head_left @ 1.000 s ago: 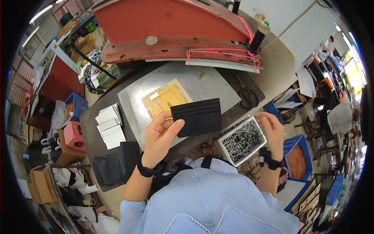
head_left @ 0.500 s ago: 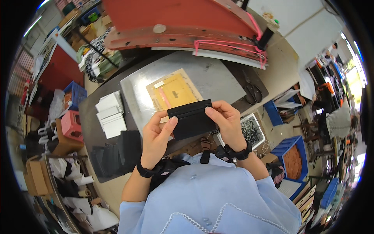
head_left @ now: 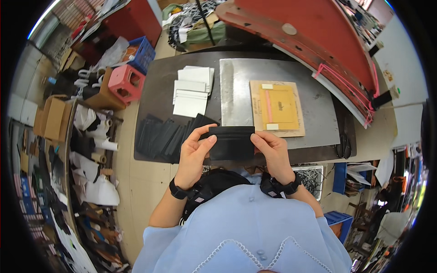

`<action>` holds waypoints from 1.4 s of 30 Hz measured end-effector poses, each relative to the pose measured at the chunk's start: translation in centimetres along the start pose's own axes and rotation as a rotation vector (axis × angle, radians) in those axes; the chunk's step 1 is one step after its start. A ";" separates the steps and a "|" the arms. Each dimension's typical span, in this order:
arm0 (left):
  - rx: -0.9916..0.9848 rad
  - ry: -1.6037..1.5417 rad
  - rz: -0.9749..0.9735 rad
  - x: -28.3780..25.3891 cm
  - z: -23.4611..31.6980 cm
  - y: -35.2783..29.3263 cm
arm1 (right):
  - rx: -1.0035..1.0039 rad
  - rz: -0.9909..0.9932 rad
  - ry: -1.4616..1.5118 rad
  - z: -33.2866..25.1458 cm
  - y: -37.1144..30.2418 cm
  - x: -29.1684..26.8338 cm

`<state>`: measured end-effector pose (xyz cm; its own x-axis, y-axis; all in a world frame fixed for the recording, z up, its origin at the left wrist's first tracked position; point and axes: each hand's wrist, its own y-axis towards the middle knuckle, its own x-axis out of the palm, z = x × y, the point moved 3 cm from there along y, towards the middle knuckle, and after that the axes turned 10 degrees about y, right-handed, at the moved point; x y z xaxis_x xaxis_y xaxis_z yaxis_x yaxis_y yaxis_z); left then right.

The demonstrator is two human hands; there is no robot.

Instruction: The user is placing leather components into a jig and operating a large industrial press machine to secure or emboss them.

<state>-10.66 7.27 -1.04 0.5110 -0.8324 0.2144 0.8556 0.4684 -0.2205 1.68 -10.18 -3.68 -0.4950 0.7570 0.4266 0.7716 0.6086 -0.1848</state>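
And now gripping the black card holder (head_left: 232,149) two-handed, clamping its left edge between thumb and fingers of the left hand (head_left: 192,157), pinching its right edge in the right hand (head_left: 275,152), holding it over the near edge of the bench (head_left: 157,86)! Seeing black pieces (head_left: 157,139) fanned at the near left corner, white pieces (head_left: 189,103) stacked farther toward the far edge. Spotting markings on the yellow plate (head_left: 287,98), finding them too small to read.
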 end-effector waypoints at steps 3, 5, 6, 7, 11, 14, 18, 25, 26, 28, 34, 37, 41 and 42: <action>-0.026 -0.088 0.035 -1.3 -1.2 -1.1 | 0.045 -0.054 -0.032 0.8 0.6 0.8; 0.016 -0.047 0.020 -2.3 -1.8 -1.4 | 0.062 -0.071 -0.031 1.2 1.1 1.3; 0.029 -0.061 0.035 -2.3 -1.7 -1.5 | 0.067 -0.077 -0.032 1.3 1.2 1.5; 0.029 -0.039 0.046 -2.3 -1.7 -1.7 | 0.071 -0.082 -0.032 1.4 1.3 1.7; 0.013 -0.054 0.083 -2.2 -2.2 -2.0 | 0.096 -0.223 -0.097 2.0 1.9 1.5; -0.014 0.206 -0.050 -3.5 -2.9 -2.3 | 0.103 -0.378 -0.208 1.4 2.0 1.5; -0.016 0.390 -0.035 -4.1 -1.6 -3.3 | 0.156 -0.457 -0.385 0.1 3.6 2.4; 0.367 1.139 0.563 -14.5 1.9 -2.5 | -0.418 -0.602 -0.973 1.3 7.4 7.4; 0.451 1.305 0.659 -16.7 1.2 -2.2 | -0.614 -0.593 -1.201 1.6 7.1 7.8; 0.211 1.297 0.624 -20.1 -0.2 -1.3 | -0.566 -0.647 -1.306 2.8 7.1 8.0; 0.122 1.186 0.586 -21.4 -2.3 -0.9 | -0.538 -0.683 -1.408 5.6 5.2 11.3; 0.152 1.121 0.539 -21.1 -2.3 -0.9 | -0.560 -0.605 -1.341 7.5 4.2 13.9; 0.170 1.157 0.473 -20.2 -1.9 -1.5 | -0.596 -0.540 -1.255 9.5 5.1 17.0; 0.169 1.177 0.460 -19.8 -1.6 -1.5 | -0.616 -0.523 -1.244 10.0 5.5 17.5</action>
<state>-22.18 22.52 -6.50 0.4543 -0.3020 -0.8381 0.6639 0.7421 0.0924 -6.72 8.81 -6.03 -0.5341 0.3949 -0.7475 0.2890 0.9162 0.2776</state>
